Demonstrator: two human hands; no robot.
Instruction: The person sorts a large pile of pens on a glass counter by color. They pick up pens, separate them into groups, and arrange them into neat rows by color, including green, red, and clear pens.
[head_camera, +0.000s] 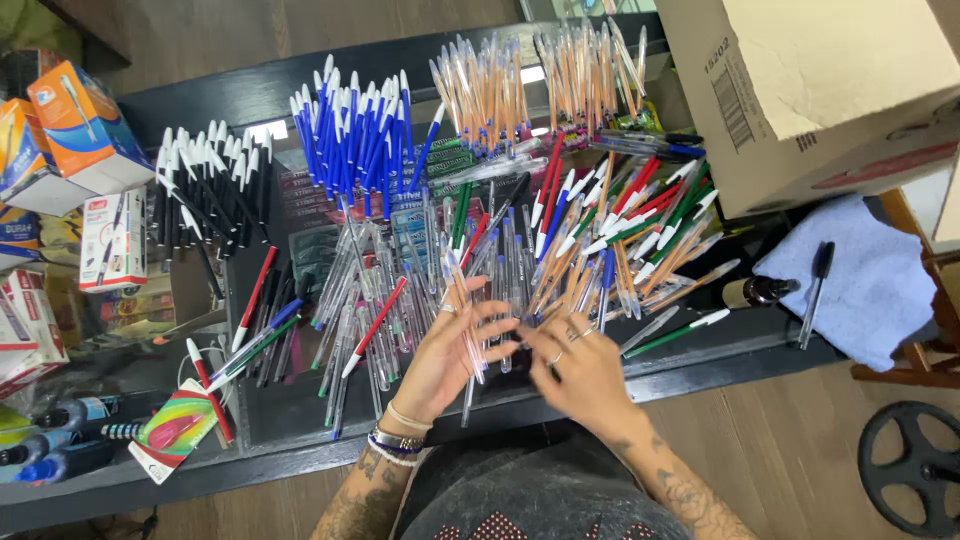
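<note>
Both tattooed forearms reach forward, hands close together. The left hand (450, 350) lies palm down, fingers spread, bracelets at its wrist. The right hand (583, 362), just beside it, curls its ringed fingers toward the left fingertips.

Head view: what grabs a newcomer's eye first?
The sea of ballpoint pens covering the black counter: a fan of blue-capped pens at top centre, black-capped pens to its left, orange-barrelled pens at the far edge. At bottom centre the left hand grips a few clear pens while the right hand works beside it. A cardboard box fills the top right corner.
</note>
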